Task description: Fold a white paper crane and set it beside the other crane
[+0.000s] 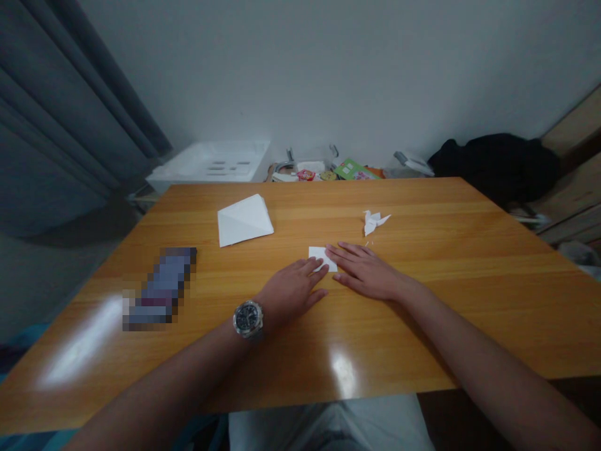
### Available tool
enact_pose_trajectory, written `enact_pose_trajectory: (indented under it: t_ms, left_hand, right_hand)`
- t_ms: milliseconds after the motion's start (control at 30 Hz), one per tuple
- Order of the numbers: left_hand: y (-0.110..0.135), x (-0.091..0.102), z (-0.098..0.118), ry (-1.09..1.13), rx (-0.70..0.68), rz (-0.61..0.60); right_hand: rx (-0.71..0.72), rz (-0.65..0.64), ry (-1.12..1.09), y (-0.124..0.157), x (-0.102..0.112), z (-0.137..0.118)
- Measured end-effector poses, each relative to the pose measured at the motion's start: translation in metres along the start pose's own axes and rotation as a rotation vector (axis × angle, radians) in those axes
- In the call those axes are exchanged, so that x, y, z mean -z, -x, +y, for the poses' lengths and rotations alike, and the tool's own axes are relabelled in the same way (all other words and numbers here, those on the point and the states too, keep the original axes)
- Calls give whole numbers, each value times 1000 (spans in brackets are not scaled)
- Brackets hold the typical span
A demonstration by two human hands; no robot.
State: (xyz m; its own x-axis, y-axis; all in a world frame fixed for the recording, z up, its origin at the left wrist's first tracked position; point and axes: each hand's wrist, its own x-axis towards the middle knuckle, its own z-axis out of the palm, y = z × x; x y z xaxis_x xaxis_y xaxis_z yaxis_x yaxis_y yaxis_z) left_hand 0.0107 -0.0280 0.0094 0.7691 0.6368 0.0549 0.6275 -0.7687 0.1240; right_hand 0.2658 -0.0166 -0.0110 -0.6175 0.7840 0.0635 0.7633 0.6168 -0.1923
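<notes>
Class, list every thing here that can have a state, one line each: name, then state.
Left hand: open, flat, fingertips on small paper.
Right hand: open, flat, fingertips on small paper.
Small paper: flat on the table, pressed by both hands.
Big sheet: creased, lying untouched.
Crane: folded, untouched.
Watch: on left wrist.

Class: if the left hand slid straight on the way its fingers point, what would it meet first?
The small white paper, which the left hand already touches; the right hand probably lies just beyond.

Folded sheet (245,220) lies left of paper crane (374,221) on the table (422,300).
</notes>
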Motion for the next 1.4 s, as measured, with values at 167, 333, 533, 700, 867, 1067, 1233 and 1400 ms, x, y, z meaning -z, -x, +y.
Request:
enact_pose_trajectory:
  t_ms: [167,333,533,700,867,1067,1233,1400]
  left_hand:
    - [0,0,3,-14,5,12]
    - [0,-2,6,-14,41,9]
    - [0,-4,6,-18,36,18]
    - [1,-5,6,-23,38,15]
    - [0,-2,8,-28,37,-1]
    - [-1,-2,7,-34,24,46]
    - [-2,-3,3,9,34,44]
    - [-2,1,0,32,9,23]
  right_hand:
    - [31,-5,28,0,1,-1]
    - [31,-7,47,0,0,-1]
    - [2,16,45,0,-2,-1]
    - [-45,39,53,-2,-2,-5]
    - [-89,56,76,-5,-4,-6]
    - [-98,43,59,-5,-5,-6]
    - [-98,35,38,-5,-7,-2]
    - [-99,19,22,-5,-10,1]
